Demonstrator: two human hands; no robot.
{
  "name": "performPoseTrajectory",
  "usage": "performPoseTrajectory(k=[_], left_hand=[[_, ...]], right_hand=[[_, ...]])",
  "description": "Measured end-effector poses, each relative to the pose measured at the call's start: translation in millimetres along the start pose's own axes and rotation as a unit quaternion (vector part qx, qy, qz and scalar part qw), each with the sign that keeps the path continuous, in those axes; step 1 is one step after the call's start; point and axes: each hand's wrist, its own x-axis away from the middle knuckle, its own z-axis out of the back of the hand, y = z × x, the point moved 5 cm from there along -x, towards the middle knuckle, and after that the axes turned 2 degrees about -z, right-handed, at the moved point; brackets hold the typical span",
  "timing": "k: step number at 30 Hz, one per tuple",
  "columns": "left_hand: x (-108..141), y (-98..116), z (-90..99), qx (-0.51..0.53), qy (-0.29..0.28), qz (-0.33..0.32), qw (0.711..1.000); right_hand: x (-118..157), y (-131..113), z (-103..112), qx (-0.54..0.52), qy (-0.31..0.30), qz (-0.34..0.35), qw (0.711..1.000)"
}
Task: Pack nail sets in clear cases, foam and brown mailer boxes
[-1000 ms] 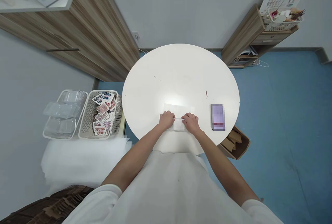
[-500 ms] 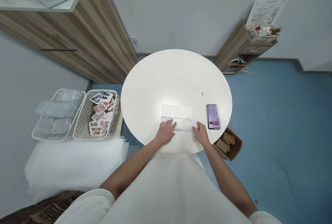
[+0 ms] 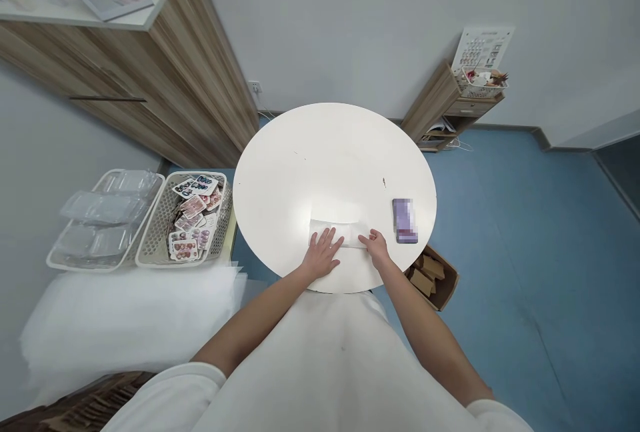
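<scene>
A narrow folded white sheet (image 3: pixel 351 233) lies near the front edge of the round white table (image 3: pixel 330 152). On its left part my left hand (image 3: pixel 321 256) rests flat with the fingers spread. At the right end, the thumb and fingers of my right hand (image 3: pixel 375 247) are closed together on the sheet. To the right of that hand lies a phone (image 3: pixel 405 221) with a purple, pixelated screen.
Left of the table, a white basket (image 3: pixel 155 229) holds printed cards beside another basket (image 3: pixel 57 260) with clear plastic trays. White sheets (image 3: pixel 135 319) are stacked in front. A cardboard box (image 3: pixel 450 283) stands on the floor at right; a wooden cabinet (image 3: pixel 200 52) rises behind left.
The white sheet is now a narrower strip, its back flap no longer spread out. My right hand has moved a little left and pinches the sheet's end. The view has shifted slightly.
</scene>
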Motion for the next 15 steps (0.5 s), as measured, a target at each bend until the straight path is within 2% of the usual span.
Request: performPoseTrajectory(k=[4,12,15], left_hand=[[-2,1,-0.9,0.010,-0.015,0.006,1.000],[-4,0,4.3,0.018,-0.019,0.005,1.000],[-4,0,6.1,0.023,-0.020,0.007,1.000]], right_hand=[[1,-13,-3,0.014,-0.047,0.034,0.998],[2,-32,-19,0.080,-0.017,0.083,0.993],[5,-44,-32,0.114,-0.043,0.125,0.985]])
